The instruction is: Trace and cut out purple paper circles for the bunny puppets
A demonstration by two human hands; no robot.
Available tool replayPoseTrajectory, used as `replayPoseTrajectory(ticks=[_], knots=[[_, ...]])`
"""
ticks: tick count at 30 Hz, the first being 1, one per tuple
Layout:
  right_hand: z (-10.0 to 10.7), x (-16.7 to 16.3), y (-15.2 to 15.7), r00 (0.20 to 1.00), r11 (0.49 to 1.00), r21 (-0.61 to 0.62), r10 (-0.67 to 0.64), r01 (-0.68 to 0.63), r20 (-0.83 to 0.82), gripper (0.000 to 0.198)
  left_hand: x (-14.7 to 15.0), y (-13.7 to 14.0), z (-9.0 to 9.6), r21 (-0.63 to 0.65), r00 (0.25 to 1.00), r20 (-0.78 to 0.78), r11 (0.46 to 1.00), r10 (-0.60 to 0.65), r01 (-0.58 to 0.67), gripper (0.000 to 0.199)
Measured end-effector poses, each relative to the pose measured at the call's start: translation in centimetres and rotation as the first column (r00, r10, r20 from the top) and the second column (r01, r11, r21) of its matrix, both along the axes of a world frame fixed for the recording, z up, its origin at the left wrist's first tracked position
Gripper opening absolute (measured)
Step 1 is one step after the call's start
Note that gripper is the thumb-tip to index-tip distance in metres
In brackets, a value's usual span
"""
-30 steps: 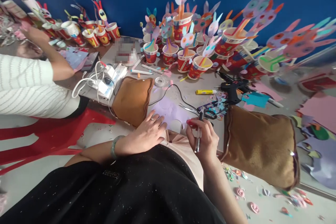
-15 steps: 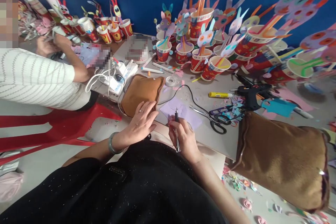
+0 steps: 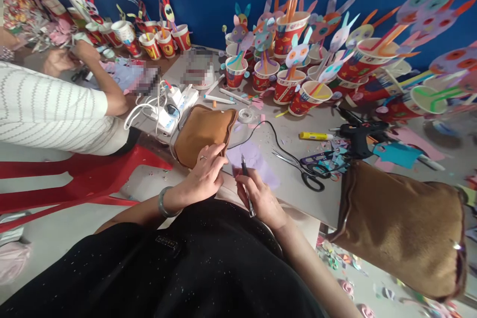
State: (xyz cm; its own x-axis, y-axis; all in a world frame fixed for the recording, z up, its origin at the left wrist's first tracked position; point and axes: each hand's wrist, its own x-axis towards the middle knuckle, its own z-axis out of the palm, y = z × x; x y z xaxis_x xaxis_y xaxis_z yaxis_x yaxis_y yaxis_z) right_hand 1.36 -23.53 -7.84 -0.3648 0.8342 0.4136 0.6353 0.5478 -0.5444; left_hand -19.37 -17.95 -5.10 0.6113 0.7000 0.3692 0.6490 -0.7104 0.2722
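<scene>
Between the fingers of my right hand (image 3: 259,191) is a pen (image 3: 244,164), its tip pointing away from me over a sheet of purple paper (image 3: 261,156). My left hand (image 3: 204,171) has its fingers stretched out and holds nothing. It is at the near right corner of a tan cushion (image 3: 203,134), by the left edge of the paper; whether it touches either I cannot tell. Scissors (image 3: 311,176) with black handles lie just right of the paper, beside a thin black cord (image 3: 274,134).
Paper cups (image 3: 309,99) with paper rabbit heads line the back. A glue gun (image 3: 361,134), yellow tube (image 3: 316,136) and brown cushion (image 3: 402,223) are to the right. A power strip (image 3: 182,102) is left, near a co-worker's arm (image 3: 108,84) and a red chair (image 3: 137,164).
My right hand has tilted the pen's tip leftward. My left hand has moved slightly right and stays open. The view has shifted a little, and the co-worker's hands have moved slightly.
</scene>
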Motion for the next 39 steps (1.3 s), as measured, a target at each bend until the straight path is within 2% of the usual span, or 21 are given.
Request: replayPoseTrajectory(ticks=[6,12,18,24,32,34,39], knots=[[0.7,-1.0,1.6,0.981,0.999,-0.029,0.036,-0.042,-0.192,0.018,0.1,-0.2,0.2,0.045,1.000,0.003,0.999,-0.016,0.016,0.023],[1.2,-1.1,1.5,0.947,1.000,-0.026,-0.018,0.010,-0.320,0.015,0.0,-0.8,0.5,0.058,0.999,-0.049,0.998,-0.021,0.024,0.018],[1.6,0.0,-0.7,0.965,0.986,0.005,-0.161,0.165,-0.206,0.016,0.7,-1.0,0.8,0.016,0.973,-0.196,0.991,-0.125,0.131,0.033],[1.6,1.9,-2.4,0.950,0.953,0.064,-0.286,0.295,-0.125,0.021,1.9,-1.1,1.5,-0.064,0.947,-0.247,0.978,-0.208,0.198,0.038],[1.0,6.2,-3.3,0.856,0.847,0.122,-0.512,0.517,-0.069,0.015,2.8,-1.1,1.4,-0.005,0.953,-0.232,0.980,-0.196,0.200,0.038],[0.7,6.5,-3.0,0.847,0.840,0.118,-0.529,0.530,-0.039,0.012,3.4,-1.3,1.8,0.001,0.952,-0.223,0.976,-0.212,0.217,0.035],[0.1,6.6,-2.4,0.860,0.862,0.067,-0.507,0.503,0.058,0.008,5.4,-2.3,2.5,-0.022,0.933,-0.204,0.954,-0.296,0.298,0.029]])
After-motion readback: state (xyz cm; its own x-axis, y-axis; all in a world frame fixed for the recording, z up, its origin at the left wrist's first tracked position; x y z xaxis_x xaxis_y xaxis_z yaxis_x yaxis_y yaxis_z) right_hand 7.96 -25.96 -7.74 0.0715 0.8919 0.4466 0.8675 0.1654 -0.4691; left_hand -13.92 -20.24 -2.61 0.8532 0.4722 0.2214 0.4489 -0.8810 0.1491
